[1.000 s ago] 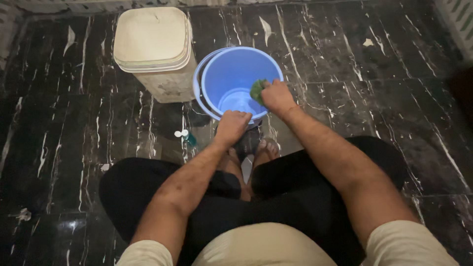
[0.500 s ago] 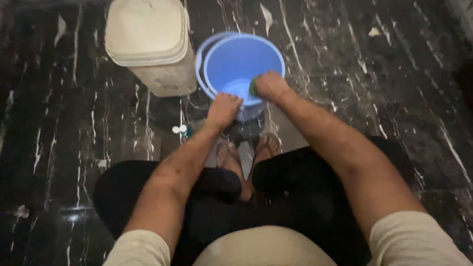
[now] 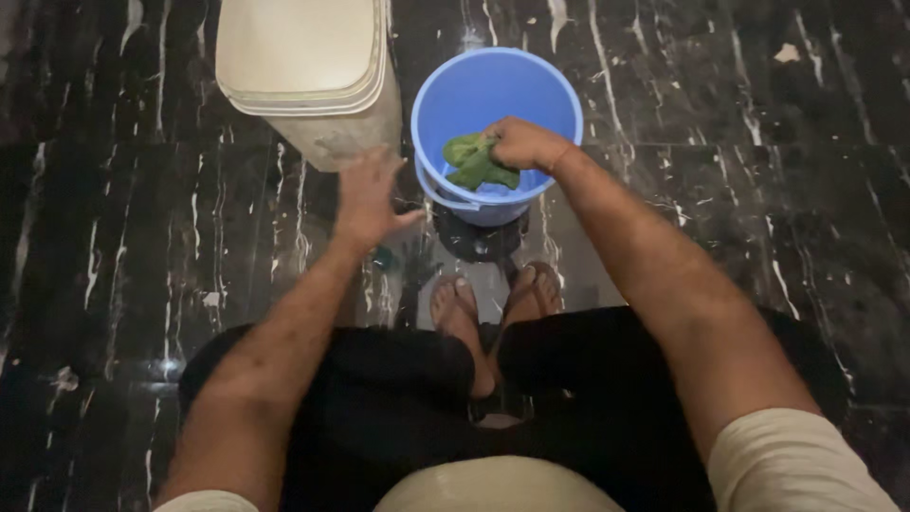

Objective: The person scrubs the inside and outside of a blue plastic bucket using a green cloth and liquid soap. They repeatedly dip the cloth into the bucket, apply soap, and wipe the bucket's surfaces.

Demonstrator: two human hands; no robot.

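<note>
Nearest to us are our own knees in dark shorts, and just past them our two bare feet (image 3: 493,303) on the black marble floor (image 3: 739,171) with its white veins.

Our left hand (image 3: 368,199) hangs at about ten o'clock from the feet, fingers spread and palm open, gripping nothing. It sits in the gap between the bucket and the bin, touching neither as far as we can tell. A small teal object lies on the floor just below it, too blurred to identify.

Our right hand (image 3: 524,144) reaches in over the near rim of the blue bucket (image 3: 559,90), at twelve o'clock from the feet. Its fingers are closed around a green cloth (image 3: 474,163), which hangs crumpled inside the bucket, toward the near left wall. We cannot tell whether the cloth touches the bottom.

Farthest off, at eleven o'clock, stands a cream bin (image 3: 303,57) with its lid down, just beside the bucket on its left.
</note>
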